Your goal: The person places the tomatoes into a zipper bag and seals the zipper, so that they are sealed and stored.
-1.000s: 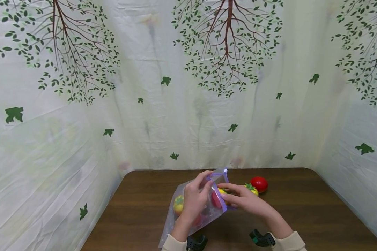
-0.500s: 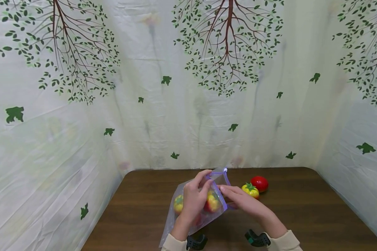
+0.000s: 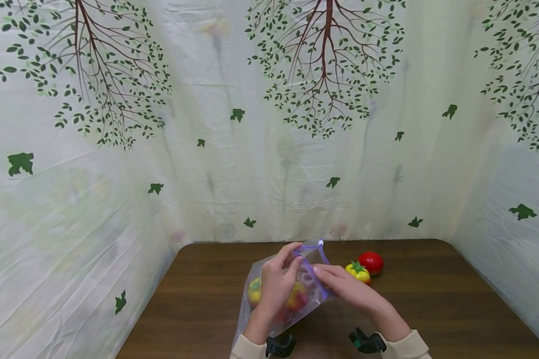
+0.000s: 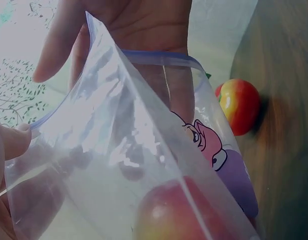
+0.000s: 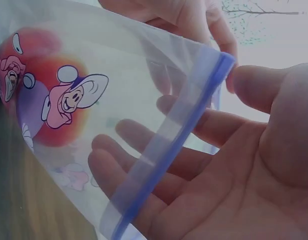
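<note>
A clear zip bag point(image 3: 312, 291) with a purple zip edge and cartoon prints lies tilted on the table, mouth towards the right. My left hand point(image 3: 278, 281) pinches the bag's edge near the mouth. My right hand point(image 3: 350, 286) has its fingers inside the mouth, loosely extended, with nothing held; its thumb stays outside in the right wrist view. A red-and-yellow fruit point(image 3: 296, 297) sits inside the bag, and another yellow fruit point(image 3: 254, 290) shows beyond the left hand. In the right wrist view, a red fruit point(image 5: 76, 127) shows through the printed plastic.
To the right of the bag, a yellow fruit with a green leafy top point(image 3: 357, 272) and a glossy red fruit point(image 3: 372, 263) sit together on the brown table point(image 3: 431, 299). A curtain point(image 3: 278, 199) printed with trees hangs behind the table.
The right hand lets go of a red-and-yellow fruit inside the bag, and its fingers straighten. That fruit shifts left and down, deeper into the bag. The left hand barely moves.
</note>
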The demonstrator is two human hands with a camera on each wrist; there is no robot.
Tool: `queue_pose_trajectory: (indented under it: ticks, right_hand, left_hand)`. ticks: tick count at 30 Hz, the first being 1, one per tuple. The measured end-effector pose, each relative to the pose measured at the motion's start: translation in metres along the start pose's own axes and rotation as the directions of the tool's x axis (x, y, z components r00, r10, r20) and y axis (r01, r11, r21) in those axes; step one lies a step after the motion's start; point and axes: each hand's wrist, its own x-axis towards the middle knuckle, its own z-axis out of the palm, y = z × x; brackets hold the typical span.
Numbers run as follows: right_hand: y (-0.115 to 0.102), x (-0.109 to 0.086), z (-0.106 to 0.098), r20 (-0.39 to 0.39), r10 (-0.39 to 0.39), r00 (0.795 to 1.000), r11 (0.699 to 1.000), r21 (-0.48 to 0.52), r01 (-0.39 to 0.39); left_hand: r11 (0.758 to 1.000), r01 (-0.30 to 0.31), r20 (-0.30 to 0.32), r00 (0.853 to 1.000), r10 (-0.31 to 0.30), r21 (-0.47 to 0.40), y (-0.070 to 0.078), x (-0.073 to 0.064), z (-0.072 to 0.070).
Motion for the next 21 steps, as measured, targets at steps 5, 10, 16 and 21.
queue_pose_trajectory:
  ticks: [5, 10, 16, 21]
  right_hand:
    - [-0.001, -0.002, -0.003, -0.033, -0.035, 0.999, 0.999, -0.038, 0.033]
    - [-0.006, -0.007, -0.004, -0.099, -0.076, 0.992, 0.992, -0.110, 0.065]
    - [-0.011, -0.016, -0.009, -0.193, -0.088, 0.977, 0.973, -0.228, 0.042]
    - [-0.015, -0.021, -0.016, -0.251, -0.081, 0.965, 0.948, -0.320, -0.004]
  left_hand:
    - [1.000, 0.018, 0.010, 1.000, -0.018, 0.008, 0.001, 0.000, -0.002]
    - [0.999, 0.034, 0.015, 0.999, -0.034, 0.011, 0.001, -0.001, -0.002]
    - [0.999, 0.047, 0.023, 0.999, -0.047, 0.022, 0.003, -0.001, -0.003]
    - [0.998, 0.064, 0.033, 0.997, -0.065, 0.029, 0.004, -0.001, -0.003]
